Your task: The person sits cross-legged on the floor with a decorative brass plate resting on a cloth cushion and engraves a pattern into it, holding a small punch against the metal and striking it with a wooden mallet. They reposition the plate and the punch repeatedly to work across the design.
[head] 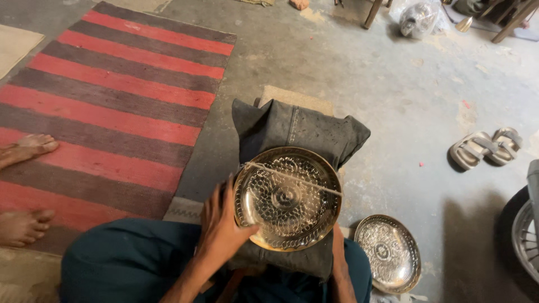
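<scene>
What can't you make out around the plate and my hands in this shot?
- Head view: right hand mostly hidden under the engraved plate; grip unclear.
- Left hand: fingertips at the plate's rim, palm side unseen.
- Second plate: pattern too small to make out.
- Wheel: cut off by the right edge.

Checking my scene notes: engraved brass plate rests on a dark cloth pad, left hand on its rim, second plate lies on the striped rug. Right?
One slip: the head view shows the second plate on the bare concrete floor, right of the person, not on the striped rug. The rest holds: engraved brass plate on the dark cloth pad, left hand on its rim.
</scene>
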Tool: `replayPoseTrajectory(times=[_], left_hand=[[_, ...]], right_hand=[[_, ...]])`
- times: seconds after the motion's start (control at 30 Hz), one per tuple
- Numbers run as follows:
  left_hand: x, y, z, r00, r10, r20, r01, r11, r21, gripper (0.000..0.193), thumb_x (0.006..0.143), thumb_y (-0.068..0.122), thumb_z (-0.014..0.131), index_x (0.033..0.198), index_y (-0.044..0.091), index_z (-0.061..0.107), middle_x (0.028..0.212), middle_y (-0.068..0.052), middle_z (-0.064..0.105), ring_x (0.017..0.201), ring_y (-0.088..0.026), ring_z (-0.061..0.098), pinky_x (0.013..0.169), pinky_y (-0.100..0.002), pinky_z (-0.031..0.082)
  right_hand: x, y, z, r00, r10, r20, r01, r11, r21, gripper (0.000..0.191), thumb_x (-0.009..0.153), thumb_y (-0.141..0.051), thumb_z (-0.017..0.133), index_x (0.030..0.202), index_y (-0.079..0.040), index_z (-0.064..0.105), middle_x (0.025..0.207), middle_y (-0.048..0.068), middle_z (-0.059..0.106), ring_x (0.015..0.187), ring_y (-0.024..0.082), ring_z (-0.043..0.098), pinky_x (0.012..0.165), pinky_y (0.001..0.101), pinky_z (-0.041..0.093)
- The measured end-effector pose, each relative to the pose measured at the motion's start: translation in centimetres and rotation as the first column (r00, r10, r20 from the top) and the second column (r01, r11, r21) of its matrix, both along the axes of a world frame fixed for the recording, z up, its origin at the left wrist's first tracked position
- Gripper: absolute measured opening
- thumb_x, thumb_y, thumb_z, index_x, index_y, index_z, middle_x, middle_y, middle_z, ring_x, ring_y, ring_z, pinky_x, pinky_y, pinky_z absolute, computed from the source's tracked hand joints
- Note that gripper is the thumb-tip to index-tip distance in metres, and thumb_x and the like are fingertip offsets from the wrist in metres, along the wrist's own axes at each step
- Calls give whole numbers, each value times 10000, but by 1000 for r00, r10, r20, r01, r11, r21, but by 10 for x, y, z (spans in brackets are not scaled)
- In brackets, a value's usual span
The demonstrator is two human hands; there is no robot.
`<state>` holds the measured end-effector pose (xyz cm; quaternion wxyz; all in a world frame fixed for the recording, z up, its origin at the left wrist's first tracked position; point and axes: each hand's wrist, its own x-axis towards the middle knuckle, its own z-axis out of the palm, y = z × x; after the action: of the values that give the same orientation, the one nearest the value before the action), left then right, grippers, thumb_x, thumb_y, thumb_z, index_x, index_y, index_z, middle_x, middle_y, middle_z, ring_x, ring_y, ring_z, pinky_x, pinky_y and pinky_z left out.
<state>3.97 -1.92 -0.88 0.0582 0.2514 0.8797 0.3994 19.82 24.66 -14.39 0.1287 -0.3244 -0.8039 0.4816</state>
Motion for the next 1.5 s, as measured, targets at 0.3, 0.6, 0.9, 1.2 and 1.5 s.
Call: replayPoseTrajectory(times=[0.3,0.6,0.9,1.2,1.5], left_hand=[[21,-22,-27,861,17,-508,58,990,132,756,892,285,685,1504,-40,382,1524,-298,436,1439,-443,378,1175,-629,253],[90,-7,-47,506,-568,-649,657,741,-136,318,1036,238,632,1305,82,571,1488,-201,567,1445,-410,503,1158,-586,408],[92,0,-38,488,-609,-626,683,713,-161,341,1046,232,633,1374,154,577,1578,-196,507,1484,-419,499,1207,-597,406],[109,11,-48,608,-695,-384,765,642,50,543,1090,336,619,1582,168,462,1589,-284,445,1504,-484,427,1232,-606,347],[121,19,-49,638,-703,-314,756,650,79,559,1110,273,482,1649,157,383,1638,-289,399,1519,-473,419,1256,-614,305]], right_hand=[[2,-1,-1,998,51,35,-53,996,66,341,881,-201,645,1176,-30,624,1029,139,774,935,267,751,799,385,570],[8,-12,8,985,149,82,-158,979,127,257,847,-189,674,1050,-32,685,950,132,760,858,269,733,758,385,571],[6,-11,6,976,133,171,-144,988,55,264,844,-229,695,1027,-39,708,904,128,775,795,258,725,730,390,575],[8,-10,4,963,245,115,-256,962,95,269,832,-250,703,1014,-54,730,926,114,786,821,265,718,720,372,584],[8,-20,14,936,304,175,-342,904,256,372,789,-277,772,1084,-59,714,1027,134,760,926,299,714,775,380,565]])
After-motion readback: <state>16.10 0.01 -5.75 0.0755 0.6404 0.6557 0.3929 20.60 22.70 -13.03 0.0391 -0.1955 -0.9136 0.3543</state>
